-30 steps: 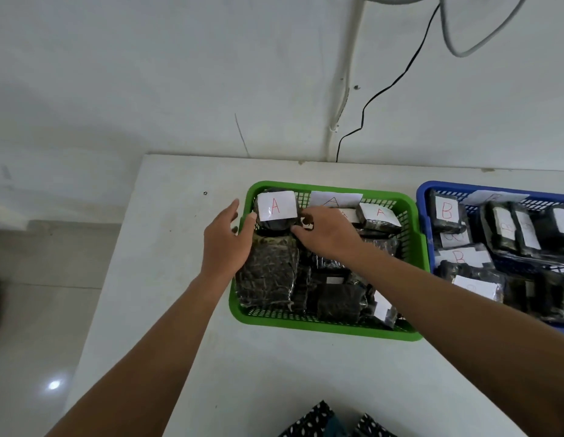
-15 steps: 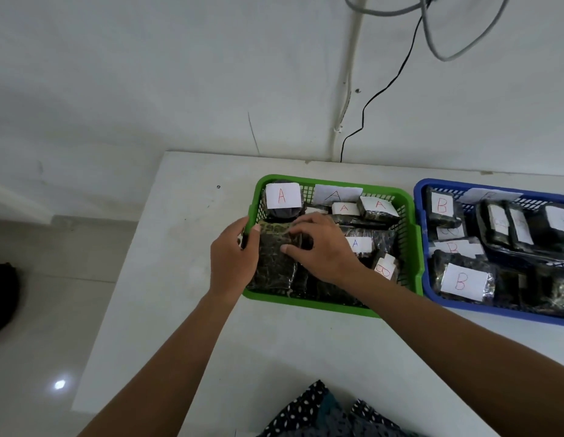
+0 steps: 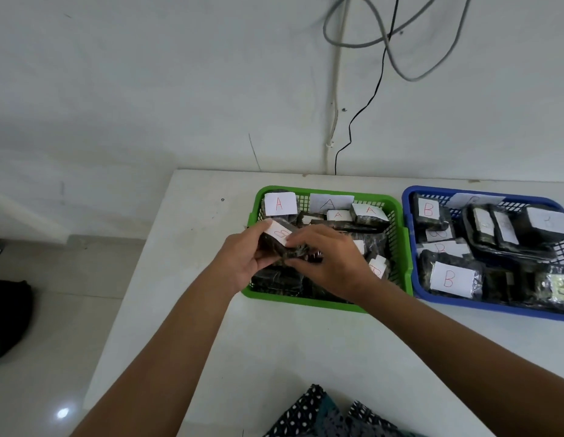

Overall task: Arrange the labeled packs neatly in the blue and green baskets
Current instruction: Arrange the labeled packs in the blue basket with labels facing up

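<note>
Both hands meet over the left part of the green basket, gripping one dark pack between them: the left hand wraps its fingers around the pack's left end with the thumb on top, and the right hand closes over its right end from above. The pack is lifted clear of the others below it, tilted, with a white label facing up that bears a red mark I read as a B, though part of it is covered. The green basket stands near the back edge of the white table, toward its left side, and holds more dark packs, several with white labels marked A propped along its far wall. Just to its right, nearly touching, stands the blue basket, filled with dark packs whose labels read B. Cables hang down the wall behind the table.
</note>
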`<control>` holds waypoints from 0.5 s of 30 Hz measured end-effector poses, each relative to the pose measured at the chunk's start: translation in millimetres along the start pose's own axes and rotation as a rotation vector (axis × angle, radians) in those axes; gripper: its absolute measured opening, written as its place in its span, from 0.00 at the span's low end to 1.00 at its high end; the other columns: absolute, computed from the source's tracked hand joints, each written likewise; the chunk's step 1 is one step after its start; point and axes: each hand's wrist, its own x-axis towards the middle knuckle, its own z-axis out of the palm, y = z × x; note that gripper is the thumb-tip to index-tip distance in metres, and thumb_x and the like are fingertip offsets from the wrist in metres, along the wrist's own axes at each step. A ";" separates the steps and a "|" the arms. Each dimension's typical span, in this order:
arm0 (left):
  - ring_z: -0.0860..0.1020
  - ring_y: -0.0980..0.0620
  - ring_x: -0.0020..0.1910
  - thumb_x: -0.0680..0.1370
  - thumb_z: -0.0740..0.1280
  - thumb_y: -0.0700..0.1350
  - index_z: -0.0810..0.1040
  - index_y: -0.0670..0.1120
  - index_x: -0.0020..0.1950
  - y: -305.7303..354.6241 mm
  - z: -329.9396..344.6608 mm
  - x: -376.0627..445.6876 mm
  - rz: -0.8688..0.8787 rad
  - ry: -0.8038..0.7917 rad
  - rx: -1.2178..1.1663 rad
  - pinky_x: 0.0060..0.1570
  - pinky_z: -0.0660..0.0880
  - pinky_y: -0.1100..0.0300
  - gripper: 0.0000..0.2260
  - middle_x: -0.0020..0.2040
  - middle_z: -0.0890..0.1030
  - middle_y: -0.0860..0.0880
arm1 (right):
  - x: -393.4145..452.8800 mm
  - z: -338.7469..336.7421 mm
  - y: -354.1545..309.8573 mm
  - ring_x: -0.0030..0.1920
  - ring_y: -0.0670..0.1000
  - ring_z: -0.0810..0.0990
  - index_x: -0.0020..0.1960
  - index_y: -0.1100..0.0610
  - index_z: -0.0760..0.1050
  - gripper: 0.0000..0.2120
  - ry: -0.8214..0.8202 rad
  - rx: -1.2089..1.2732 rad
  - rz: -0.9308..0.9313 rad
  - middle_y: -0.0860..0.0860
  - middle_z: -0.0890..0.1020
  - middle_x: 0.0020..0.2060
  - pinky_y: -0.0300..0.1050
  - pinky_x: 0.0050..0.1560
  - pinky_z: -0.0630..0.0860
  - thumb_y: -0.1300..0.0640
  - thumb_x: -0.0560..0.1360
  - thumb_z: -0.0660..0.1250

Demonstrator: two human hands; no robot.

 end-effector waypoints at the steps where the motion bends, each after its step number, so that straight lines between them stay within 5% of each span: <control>1: 0.85 0.45 0.49 0.79 0.69 0.44 0.78 0.38 0.61 -1.7 1.2 -0.2 0.012 -0.018 -0.024 0.44 0.83 0.53 0.14 0.50 0.86 0.40 | -4.6 -1.2 2.8 0.58 0.48 0.81 0.55 0.56 0.83 0.15 0.016 0.009 0.023 0.49 0.83 0.56 0.48 0.56 0.80 0.52 0.71 0.77; 7: 0.84 0.45 0.54 0.81 0.64 0.40 0.75 0.39 0.66 -13.8 2.0 -3.0 0.036 -0.210 -0.128 0.47 0.83 0.52 0.13 0.57 0.84 0.39 | -4.3 -19.0 17.2 0.56 0.40 0.80 0.63 0.52 0.79 0.17 0.220 0.363 0.652 0.43 0.83 0.55 0.48 0.60 0.79 0.48 0.76 0.72; 11: 0.83 0.45 0.56 0.80 0.67 0.47 0.78 0.48 0.64 -24.7 16.1 -0.3 0.060 -0.237 0.076 0.56 0.80 0.47 0.13 0.57 0.84 0.43 | -4.1 -32.6 32.7 0.53 0.47 0.85 0.72 0.50 0.72 0.26 0.043 0.767 0.864 0.45 0.85 0.53 0.48 0.52 0.82 0.50 0.75 0.74; 15: 0.84 0.46 0.53 0.76 0.71 0.57 0.86 0.53 0.51 -34.9 43.2 1.6 0.087 -0.230 0.403 0.56 0.79 0.49 0.11 0.52 0.86 0.46 | -20.3 -51.0 43.9 0.49 0.51 0.86 0.66 0.48 0.77 0.22 -0.101 0.761 0.916 0.54 0.85 0.52 0.43 0.42 0.82 0.53 0.73 0.76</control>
